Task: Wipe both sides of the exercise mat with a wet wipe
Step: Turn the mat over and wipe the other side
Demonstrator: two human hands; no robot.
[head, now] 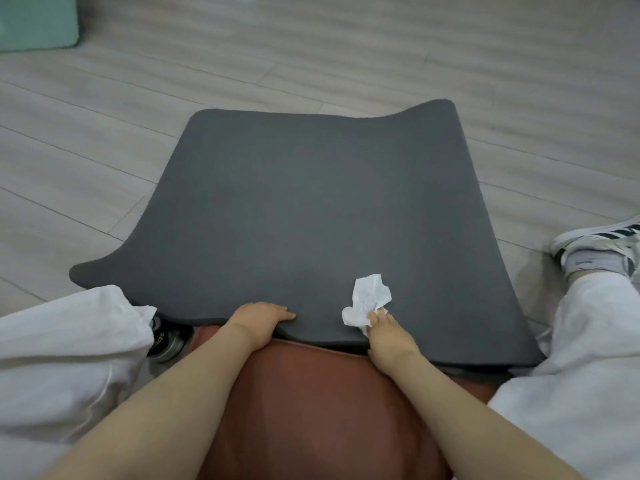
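A dark grey exercise mat (304, 209) lies spread on the floor in front of me, its near edge over my lap and its far right corner curled up. My left hand (258, 322) rests on the near edge with fingers laid over it and pointing right. My right hand (388, 332) is at the near edge further right, its fingertips holding a crumpled white wet wipe (369, 299) that lies on the mat surface.
Pale wood-look floor planks (346, 53) surround the mat. My white-trousered legs lie to either side, with a sneaker (599, 247) at the right and a dark shoe (166, 341) by my left knee. A teal cushion-like object (34, 22) sits at the far left.
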